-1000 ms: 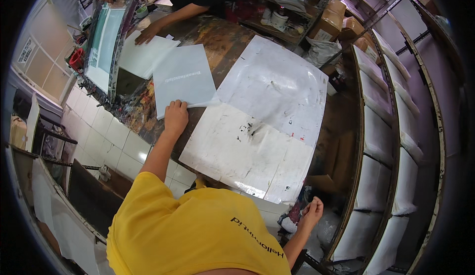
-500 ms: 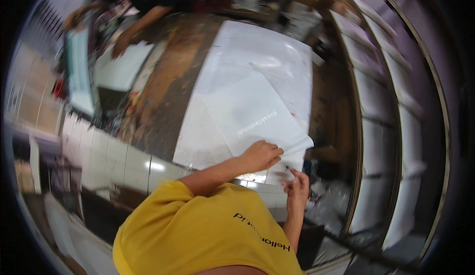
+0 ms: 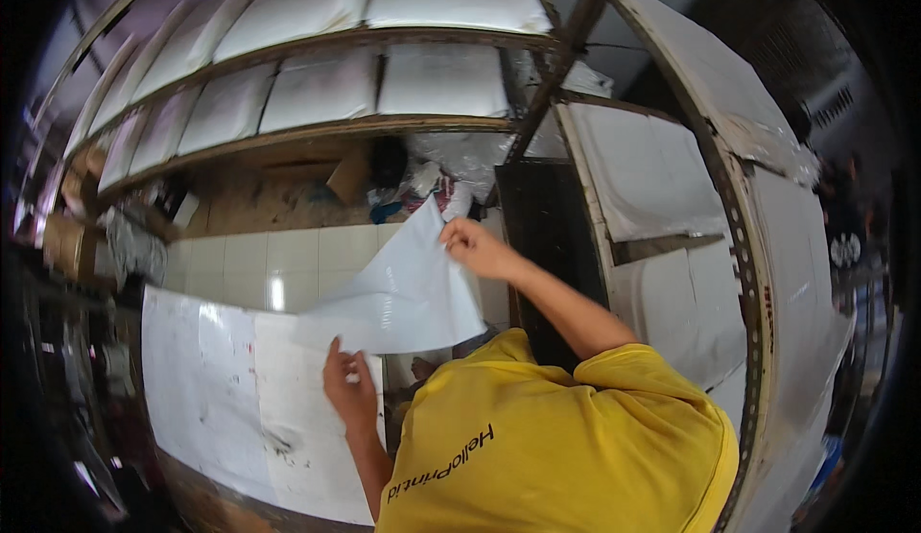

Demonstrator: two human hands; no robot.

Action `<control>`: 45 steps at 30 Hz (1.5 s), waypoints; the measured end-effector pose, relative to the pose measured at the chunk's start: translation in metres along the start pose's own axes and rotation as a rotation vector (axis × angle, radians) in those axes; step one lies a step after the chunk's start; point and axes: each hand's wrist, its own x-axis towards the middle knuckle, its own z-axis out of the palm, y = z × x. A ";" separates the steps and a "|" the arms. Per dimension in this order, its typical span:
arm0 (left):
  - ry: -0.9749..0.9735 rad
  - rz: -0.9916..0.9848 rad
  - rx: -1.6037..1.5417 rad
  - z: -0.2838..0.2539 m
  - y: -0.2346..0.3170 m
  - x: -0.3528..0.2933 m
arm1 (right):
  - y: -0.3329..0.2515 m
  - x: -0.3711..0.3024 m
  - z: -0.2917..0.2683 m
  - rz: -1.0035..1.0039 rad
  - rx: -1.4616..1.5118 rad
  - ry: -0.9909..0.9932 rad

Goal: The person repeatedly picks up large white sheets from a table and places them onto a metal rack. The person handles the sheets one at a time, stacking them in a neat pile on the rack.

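Shifted since earlier: one printed sheet (image 3: 408, 288), lifted across edge of tabletop (image 3: 221, 502). Right grip (image 3: 470, 247) pinched on its corner; left grip (image 3: 351, 382) parted beside it, contact unclear. Beyond tabletop: two shelf rows (image 3: 384, 126), one dark board (image 3: 537, 255).

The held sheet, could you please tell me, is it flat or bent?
Bent: the sheet buckles below the right hand, which pinches its edge.

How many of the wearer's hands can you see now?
2: the right hand pinches the white sheet near its top; the left hand is by its lower edge, contact unclear.
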 end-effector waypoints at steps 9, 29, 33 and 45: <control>0.207 0.040 0.480 -0.055 -0.097 0.021 | -0.088 -0.029 -0.229 0.035 -0.218 0.483; 0.216 -0.093 0.731 -0.027 -0.117 0.027 | -0.007 -0.187 -0.300 0.279 -0.087 1.353; 0.225 -0.077 0.707 -0.023 -0.113 0.029 | 0.000 -0.200 -0.310 0.338 -0.118 1.367; 0.222 -0.113 0.692 -0.022 -0.105 0.032 | 0.051 -0.262 -0.349 0.451 -1.006 1.216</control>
